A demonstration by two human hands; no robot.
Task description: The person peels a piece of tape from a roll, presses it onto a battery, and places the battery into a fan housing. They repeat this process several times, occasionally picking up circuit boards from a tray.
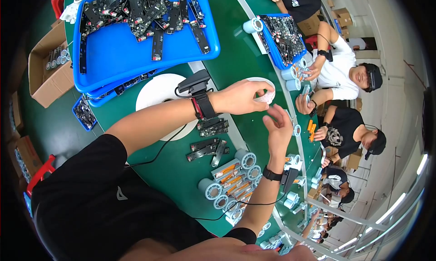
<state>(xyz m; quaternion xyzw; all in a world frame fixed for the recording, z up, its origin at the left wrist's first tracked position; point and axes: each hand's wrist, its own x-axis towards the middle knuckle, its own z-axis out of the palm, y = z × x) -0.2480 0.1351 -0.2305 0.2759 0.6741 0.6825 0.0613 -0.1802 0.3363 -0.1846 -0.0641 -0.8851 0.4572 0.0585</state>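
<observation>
My left hand (238,96) reaches across the green table with thumb and fingers curled round the edge of a white round roll (265,96). Just beside it is my right hand (278,127), its fingers apart and bent toward the roll, with nothing visible in them. A large white disc (152,94) lies under my left forearm. Small black circuit boards (212,127) lie in short stacks near my left wrist. Between my forearms stand light blue spool-shaped parts (247,159), with orange pieces (234,179) among them.
At the far left a blue tray (118,54) holds heaped circuit boards, stacked on another tray. A cardboard box (50,81) stands left of the table. Across the table, a co-worker in white (340,75) handles blue parts beside another blue tray (268,50). Cables trail from my wrist devices.
</observation>
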